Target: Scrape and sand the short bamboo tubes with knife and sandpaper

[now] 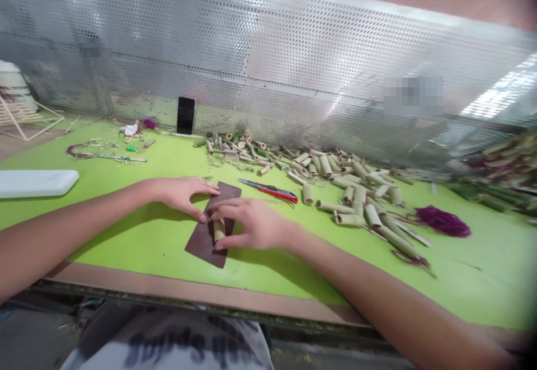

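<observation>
A brown sheet that looks like sandpaper (205, 248) lies at a slant on the green table in front of me. My right hand (254, 224) is closed around a short bamboo tube (218, 231), pressed against this sheet with thumb and fingers. On the sheet's far left edge rests my left hand (180, 195), its fingers stretched out and the thumb spread apart, holding nothing. Just beyond my right hand lies a red and black utility knife (272, 191), its blade pointing left. The underside of the bamboo tube is hidden.
Many cut bamboo pieces (325, 165) are heaped from the back middle to the right. Purple string (443, 221) lies at the right. A phone (185, 116) leans against the perforated metal screen (293, 51). A white slab (37, 183) sits at the left.
</observation>
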A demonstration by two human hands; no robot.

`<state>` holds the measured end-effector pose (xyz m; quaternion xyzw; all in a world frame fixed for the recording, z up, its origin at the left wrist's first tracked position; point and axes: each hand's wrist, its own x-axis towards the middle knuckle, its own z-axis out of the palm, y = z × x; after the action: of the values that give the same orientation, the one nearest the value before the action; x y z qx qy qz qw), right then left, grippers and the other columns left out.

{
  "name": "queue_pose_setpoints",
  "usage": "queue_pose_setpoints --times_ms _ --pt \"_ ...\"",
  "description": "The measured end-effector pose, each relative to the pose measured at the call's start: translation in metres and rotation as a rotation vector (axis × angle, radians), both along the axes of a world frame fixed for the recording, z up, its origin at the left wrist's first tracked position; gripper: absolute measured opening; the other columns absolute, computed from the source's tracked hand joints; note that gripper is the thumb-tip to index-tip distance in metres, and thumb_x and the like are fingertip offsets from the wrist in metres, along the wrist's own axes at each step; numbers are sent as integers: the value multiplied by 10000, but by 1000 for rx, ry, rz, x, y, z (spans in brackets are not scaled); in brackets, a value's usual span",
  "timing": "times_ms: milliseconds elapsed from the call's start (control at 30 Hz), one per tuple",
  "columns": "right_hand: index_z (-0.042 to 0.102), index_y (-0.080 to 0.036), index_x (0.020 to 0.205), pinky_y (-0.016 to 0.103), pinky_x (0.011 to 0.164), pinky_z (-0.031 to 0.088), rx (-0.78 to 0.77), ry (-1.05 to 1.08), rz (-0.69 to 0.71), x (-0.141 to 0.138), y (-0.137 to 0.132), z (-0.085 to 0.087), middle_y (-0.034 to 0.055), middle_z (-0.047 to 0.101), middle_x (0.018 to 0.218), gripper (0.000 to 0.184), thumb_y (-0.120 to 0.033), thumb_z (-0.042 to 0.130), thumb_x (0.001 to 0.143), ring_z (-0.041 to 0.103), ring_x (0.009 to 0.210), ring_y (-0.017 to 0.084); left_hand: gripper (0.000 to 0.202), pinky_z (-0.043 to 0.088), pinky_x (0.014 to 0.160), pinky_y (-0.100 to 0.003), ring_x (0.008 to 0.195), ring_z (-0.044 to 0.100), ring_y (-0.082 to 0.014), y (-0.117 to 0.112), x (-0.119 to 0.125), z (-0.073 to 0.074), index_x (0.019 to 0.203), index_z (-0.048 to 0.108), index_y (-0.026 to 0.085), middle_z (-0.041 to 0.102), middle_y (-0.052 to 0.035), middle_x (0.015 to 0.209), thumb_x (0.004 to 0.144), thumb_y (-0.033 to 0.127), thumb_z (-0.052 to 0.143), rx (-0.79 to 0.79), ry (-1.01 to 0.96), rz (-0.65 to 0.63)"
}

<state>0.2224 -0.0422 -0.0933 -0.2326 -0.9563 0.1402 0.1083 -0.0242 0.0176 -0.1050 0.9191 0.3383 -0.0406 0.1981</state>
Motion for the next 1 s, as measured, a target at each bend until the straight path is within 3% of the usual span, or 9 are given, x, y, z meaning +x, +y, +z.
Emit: queue_pose_setpoints --times_ms 133,200,267,467,533,667,733,900,1000 --pt "691 -205 1082 380 804 494 98 -91 -363 20 31 -2 90 717 1048 402 -558 633 898 660 930 260 984 218 1211 -439 1506 223 -322 0 -1 0 1581 292 271 249 -82 1654 795 786 585 7 11 -4" --pt "699 -189 1043 403 783 494 140 -133 -457 23 34 -1 106 717 1001 411 -567 602 911 656 901 276 975 218 1210 -446 1508 215 -321 0 -1 0 1583 284 287 239 -71 1658 801 793 569 6 13 -4" --pt "702 -194 1065 425 839 494 166 -127 -381 17 24 0 110 717 1048 393 -544 620 907 654 955 286 979 221 1209 -440 1506 221 -319 0 -1 0 1582 288 282 246 -71 1657 797 792 576 5 9 -6" --pt "675 -208 1183 387 1017 454 123 -19 41 -9 -14 0 104 674 1241 423 -514 665 892 614 1148 259 967 227 1203 -459 1490 259 -329 0 1 0 1569 323 254 291 -98 1638 797 768 596 23 4 -7" --pt "671 -226 1184 390 993 465 102 -24 8 -4 -5 0 90 675 1231 407 -500 682 884 616 1136 258 980 224 1207 -455 1493 252 -327 -1 1 1 1570 321 242 285 -101 1639 793 769 601 18 5 -6" --pt "677 -189 1108 424 816 510 123 -121 -351 19 28 -1 111 696 1066 388 -521 614 918 646 960 283 984 220 1212 -449 1508 216 -321 -1 1 1 1582 293 256 248 -86 1654 800 778 584 8 12 -7" --pt "683 -170 1068 430 788 511 137 -147 -442 23 34 -2 123 698 1009 401 -533 575 936 648 924 291 977 219 1212 -450 1511 208 -322 -1 1 1 1583 289 270 243 -78 1656 802 784 576 6 15 -3" --pt "692 -210 1106 384 975 474 144 -2 -139 2 6 -5 92 657 1258 305 -447 650 918 607 1147 255 985 233 1206 -439 1495 250 -329 0 1 0 1570 319 253 269 -92 1647 785 775 604 21 -1 -5" --pt "687 -218 1076 346 903 490 147 23 -54 -7 -5 -4 66 689 1146 322 -474 696 881 639 1039 224 977 225 1209 -439 1496 245 -329 0 1 0 1567 327 226 266 -105 1646 794 749 614 26 12 4"
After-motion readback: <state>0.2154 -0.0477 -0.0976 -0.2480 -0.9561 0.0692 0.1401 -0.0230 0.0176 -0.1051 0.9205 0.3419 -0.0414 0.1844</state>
